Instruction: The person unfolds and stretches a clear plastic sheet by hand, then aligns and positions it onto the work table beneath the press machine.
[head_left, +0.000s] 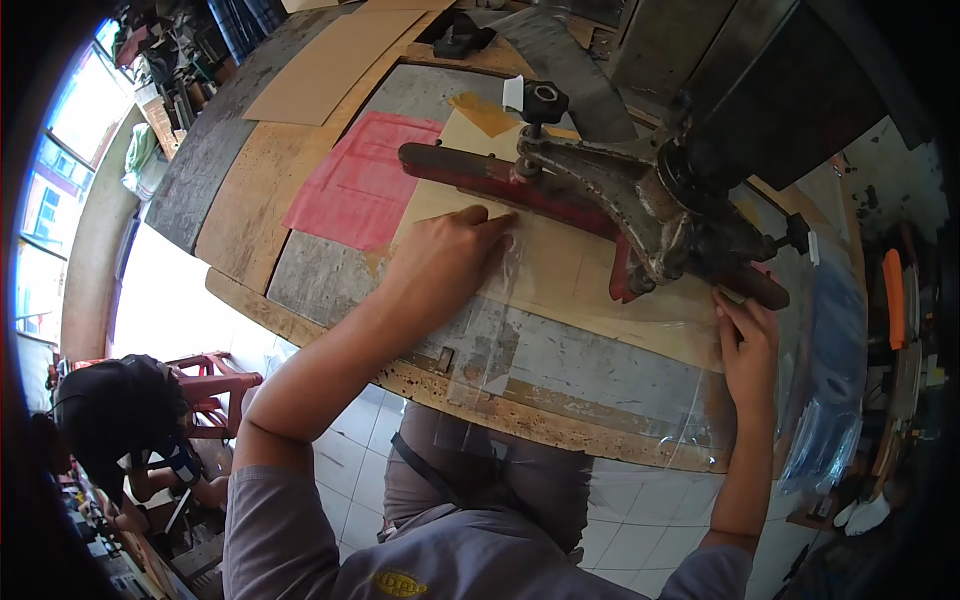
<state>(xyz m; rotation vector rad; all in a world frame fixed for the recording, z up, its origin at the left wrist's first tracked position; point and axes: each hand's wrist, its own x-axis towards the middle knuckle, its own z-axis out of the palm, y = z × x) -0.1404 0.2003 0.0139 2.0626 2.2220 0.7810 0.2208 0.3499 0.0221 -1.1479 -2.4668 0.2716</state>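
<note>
A clear plastic sheet [560, 335] lies over a cream board [575, 265] and hangs past the table's front edge. My left hand [455, 250] is closed on its upper left part, fingertips just below a long red bar [480, 178]. Toward the bar's right end, my right hand [748, 345] is closed on the sheet's right side, thumb and fingers close together. The bar belongs to a metal press head [640, 200] with black knobs, standing over the board. What lies under my left fingers is partly hidden.
Left of the board lies a red translucent sheet [365, 180]. Brown cardboard [335, 65] rests at the table's back left. A stack of clear bluish plastic [835, 370] hangs at the right edge. Another person [120, 420] bends low at the left, beside a red stool [215, 385].
</note>
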